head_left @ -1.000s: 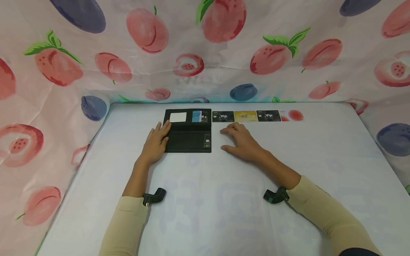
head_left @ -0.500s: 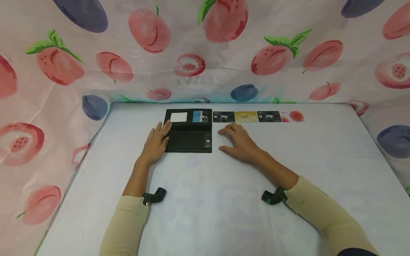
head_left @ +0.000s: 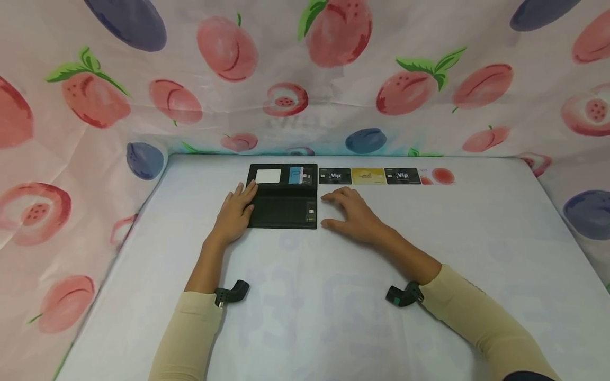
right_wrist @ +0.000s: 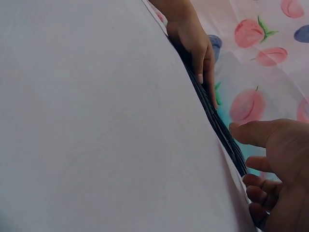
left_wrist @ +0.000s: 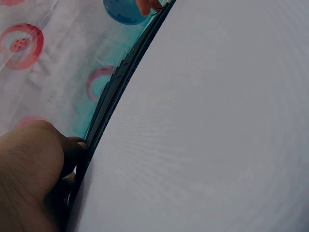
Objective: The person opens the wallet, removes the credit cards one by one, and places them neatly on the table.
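A black wallet (head_left: 281, 212) lies unfolded on the white table. In its upper flap sit a white card (head_left: 268, 176) and a blue-and-white card (head_left: 296, 175); a dark card (head_left: 311, 211) shows at the right of the lower flap. My left hand (head_left: 233, 214) rests on the wallet's left edge, fingers straight. Just off the right edge, my right hand (head_left: 355, 216) has thumb and fingers spread apart with nothing between them. Seen low in the right wrist view, the wallet (right_wrist: 212, 113) is a thin dark strip between both hands.
To the right of the wallet runs a row of cards: a black Vip card (head_left: 335, 175), a gold card (head_left: 368, 176), another black Vip card (head_left: 402, 175) and a white card with red fruit (head_left: 437, 176). A fruit-print cloth (head_left: 333, 90) hangs behind the table.
My right hand has shifted slightly left, closer to the wallet's right edge. My left hand stays on the wallet, and the cards lie as before. The head view has tilted a little.
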`<state>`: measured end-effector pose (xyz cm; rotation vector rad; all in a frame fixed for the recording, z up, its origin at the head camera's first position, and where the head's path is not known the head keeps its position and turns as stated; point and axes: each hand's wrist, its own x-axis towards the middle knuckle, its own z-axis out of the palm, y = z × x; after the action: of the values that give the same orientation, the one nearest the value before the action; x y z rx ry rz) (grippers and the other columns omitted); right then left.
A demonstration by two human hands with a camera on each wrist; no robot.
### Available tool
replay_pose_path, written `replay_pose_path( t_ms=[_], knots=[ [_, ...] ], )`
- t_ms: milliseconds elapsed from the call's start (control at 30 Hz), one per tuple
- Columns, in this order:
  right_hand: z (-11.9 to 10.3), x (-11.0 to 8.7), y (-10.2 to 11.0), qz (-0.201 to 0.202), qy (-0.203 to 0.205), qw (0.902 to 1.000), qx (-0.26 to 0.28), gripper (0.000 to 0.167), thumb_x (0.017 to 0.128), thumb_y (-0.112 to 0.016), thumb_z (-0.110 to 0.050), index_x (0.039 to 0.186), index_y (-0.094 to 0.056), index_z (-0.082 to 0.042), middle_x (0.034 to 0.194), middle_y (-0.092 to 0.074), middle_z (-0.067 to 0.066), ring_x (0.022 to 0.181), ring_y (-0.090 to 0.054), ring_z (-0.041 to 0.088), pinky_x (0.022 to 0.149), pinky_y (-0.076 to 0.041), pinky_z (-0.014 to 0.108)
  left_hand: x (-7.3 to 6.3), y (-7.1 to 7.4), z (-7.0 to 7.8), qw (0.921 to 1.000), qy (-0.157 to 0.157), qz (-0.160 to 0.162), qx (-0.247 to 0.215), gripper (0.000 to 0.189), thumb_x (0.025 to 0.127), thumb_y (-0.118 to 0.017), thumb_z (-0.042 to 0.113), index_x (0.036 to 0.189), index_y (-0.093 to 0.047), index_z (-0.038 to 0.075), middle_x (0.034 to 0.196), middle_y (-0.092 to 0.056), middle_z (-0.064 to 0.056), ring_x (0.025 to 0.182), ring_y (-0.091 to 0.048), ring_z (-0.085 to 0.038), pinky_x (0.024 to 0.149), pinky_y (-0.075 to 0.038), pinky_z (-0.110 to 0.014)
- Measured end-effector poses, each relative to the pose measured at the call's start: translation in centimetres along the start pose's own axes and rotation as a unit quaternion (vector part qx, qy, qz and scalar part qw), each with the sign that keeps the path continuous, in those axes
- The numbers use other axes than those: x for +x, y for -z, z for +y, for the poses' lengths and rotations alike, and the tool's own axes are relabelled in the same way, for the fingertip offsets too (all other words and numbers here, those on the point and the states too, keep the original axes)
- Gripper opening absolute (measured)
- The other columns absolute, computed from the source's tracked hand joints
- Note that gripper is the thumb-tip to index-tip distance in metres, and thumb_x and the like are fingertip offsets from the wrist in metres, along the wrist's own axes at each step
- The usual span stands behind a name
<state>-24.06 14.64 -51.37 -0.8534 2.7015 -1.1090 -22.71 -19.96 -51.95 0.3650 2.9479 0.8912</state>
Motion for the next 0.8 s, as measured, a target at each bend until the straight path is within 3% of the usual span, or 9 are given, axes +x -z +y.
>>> replay_pose_path(
  t_ms=[200,800],
  knots=[
    [-0.5,0.3,-0.4,-0.004,-0.013,0.9997,0.02,0.062,0.092,-0.084,-0.033,0.145,-0.062,-0.011,0.141,-0.055,0.011,0.123,-0.047,0.028,0.099,-0.044,0.048,0.0,0.0,-0.1,1.0,0.002,0.002,0.003,0.056,0.111,-0.045,0.007,0.164,-0.03,0.003,0.173,-0.021,-0.008,0.161,-0.006,-0.032,0.13,0.001,-0.047],
    [-1.0,1.2,-1.3,-0.002,-0.019,0.9997,-0.012,0.059,0.092,-0.083,-0.033,0.143,-0.064,-0.011,0.14,-0.055,0.013,0.124,-0.048,0.031,0.1,-0.043,0.052,0.0,-0.1,-0.2,1.0,0.002,0.002,0.002,0.056,0.111,-0.044,0.009,0.165,-0.029,0.003,0.174,-0.02,-0.007,0.161,-0.005,-0.031,0.129,0.002,-0.046]
  ],
)
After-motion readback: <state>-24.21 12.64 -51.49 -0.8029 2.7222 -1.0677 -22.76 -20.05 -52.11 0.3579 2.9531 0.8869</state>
